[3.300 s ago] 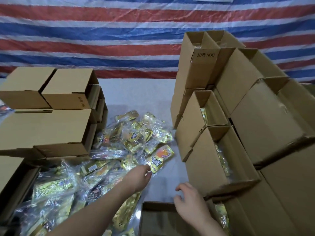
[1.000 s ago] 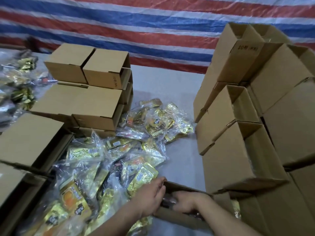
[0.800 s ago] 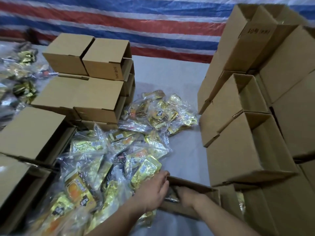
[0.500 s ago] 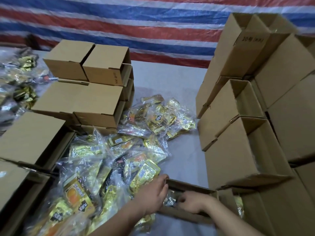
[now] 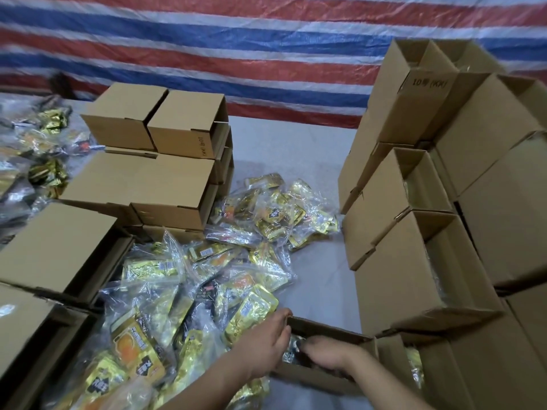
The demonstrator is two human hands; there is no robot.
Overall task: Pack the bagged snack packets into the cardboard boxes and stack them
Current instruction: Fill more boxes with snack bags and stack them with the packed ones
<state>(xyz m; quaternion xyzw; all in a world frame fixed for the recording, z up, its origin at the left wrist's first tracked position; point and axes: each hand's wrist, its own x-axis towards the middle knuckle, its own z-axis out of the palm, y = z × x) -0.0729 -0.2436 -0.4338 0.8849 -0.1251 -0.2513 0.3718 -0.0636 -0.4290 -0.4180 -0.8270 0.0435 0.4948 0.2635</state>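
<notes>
An open cardboard box (image 5: 325, 329) lies at the bottom centre, with both my hands at it. My left hand (image 5: 265, 346) has its fingers curled over the box's left wall. My right hand (image 5: 330, 352) reaches inside, fingers curled down on a clear bagged snack packet (image 5: 293, 348) that shows between the two hands. A loose pile of bagged gold snack packets (image 5: 183, 279) covers the grey table left of the box, running back toward its middle.
Open-topped boxes (image 5: 414, 261), some with bags inside, are stacked in a tall bank on the right. Closed boxes (image 5: 142, 184) are stacked at left, with more boxes (image 5: 53, 250) in front. More snack bags (image 5: 35, 149) lie far left. A striped tarp (image 5: 236, 39) hangs behind.
Earlier my left hand reached into the pile while my right hovered by the box. Both hands then came to the box with a bag and have stayed there; the view has shifted slightly.
</notes>
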